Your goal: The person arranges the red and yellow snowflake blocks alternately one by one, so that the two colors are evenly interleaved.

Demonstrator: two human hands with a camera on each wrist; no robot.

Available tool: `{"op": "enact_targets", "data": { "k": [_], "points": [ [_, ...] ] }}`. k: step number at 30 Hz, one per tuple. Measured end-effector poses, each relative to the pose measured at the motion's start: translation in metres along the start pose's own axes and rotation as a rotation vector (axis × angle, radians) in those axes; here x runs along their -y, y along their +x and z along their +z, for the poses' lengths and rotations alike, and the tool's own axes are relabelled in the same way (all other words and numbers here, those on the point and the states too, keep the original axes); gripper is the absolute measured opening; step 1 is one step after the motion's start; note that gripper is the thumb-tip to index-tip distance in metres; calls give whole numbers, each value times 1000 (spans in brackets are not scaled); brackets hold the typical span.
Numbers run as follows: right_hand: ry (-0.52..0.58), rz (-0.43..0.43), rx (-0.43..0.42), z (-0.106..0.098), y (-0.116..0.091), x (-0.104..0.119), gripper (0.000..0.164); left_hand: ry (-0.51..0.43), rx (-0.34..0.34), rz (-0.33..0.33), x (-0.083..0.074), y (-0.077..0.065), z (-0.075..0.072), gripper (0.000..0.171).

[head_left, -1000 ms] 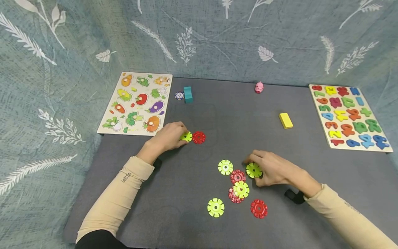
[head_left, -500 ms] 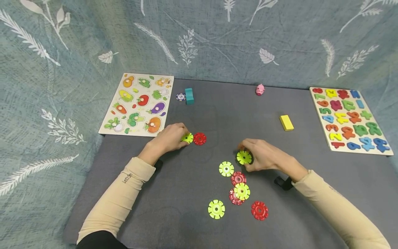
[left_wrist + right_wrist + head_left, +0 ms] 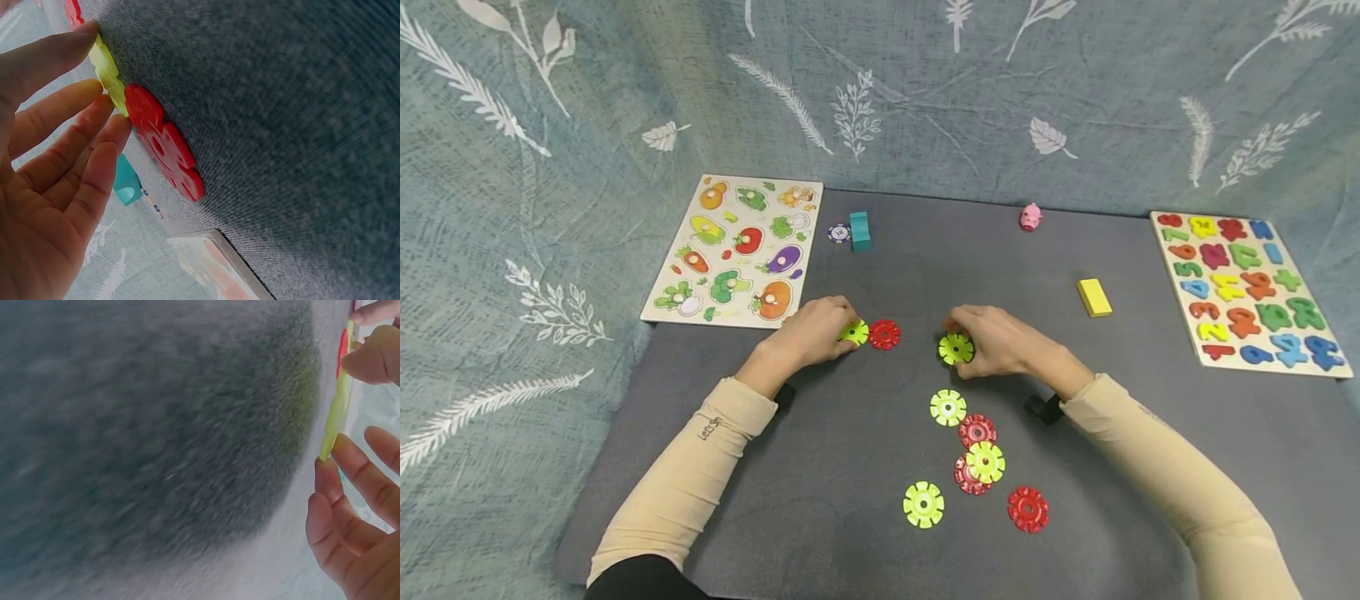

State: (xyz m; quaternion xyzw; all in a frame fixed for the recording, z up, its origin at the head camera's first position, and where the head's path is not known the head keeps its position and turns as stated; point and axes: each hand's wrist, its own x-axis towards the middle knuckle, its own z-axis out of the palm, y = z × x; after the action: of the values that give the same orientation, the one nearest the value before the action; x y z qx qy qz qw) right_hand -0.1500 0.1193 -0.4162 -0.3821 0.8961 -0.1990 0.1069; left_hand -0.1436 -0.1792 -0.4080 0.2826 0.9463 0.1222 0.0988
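My left hand [image 3: 812, 333] pinches a yellow-green notched plastic disc [image 3: 854, 335] low on the table. A red notched disc [image 3: 892, 336] lies against its right edge. On its other side another red disc [image 3: 169, 153] shows in the left wrist view; from the head it is hidden under my hand. My right hand [image 3: 1000, 342] holds a second yellow-green disc [image 3: 955, 350] by its edge, between thumb and fingertips, just above the table. A small gap stands between this disc and the red one.
Several loose notched discs lie nearer me, among them a yellow-green disc [image 3: 923, 492] and a red disc [image 3: 1028, 521]. Farther off are a vegetable puzzle board [image 3: 748, 312], a teal block [image 3: 861, 233], a chip [image 3: 839, 233], a pink pig [image 3: 1031, 218], a yellow block [image 3: 1094, 298] and a number board [image 3: 1213, 292].
My right hand has carried its yellow-green disc away from me and leftward, closer to the red disc by my left hand. The left hand has stayed in place.
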Motion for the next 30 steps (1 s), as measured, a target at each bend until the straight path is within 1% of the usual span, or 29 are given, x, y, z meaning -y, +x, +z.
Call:
{"op": "enact_targets", "data": {
  "k": [8,13,22,30],
  "points": [
    [-7,-8,36,4,27,8,49,9,-7,-1,1,0,1,33],
    [-19,-12,45,8,41,12,48,11,-16,1,1,0,2,33],
    [-19,-15,36,11,50,14,51,14,-24,3,1,0,2,31],
    [-41,-12,60,11,56,17,56,7,-26,5,2,1,3,31]
  ]
}}
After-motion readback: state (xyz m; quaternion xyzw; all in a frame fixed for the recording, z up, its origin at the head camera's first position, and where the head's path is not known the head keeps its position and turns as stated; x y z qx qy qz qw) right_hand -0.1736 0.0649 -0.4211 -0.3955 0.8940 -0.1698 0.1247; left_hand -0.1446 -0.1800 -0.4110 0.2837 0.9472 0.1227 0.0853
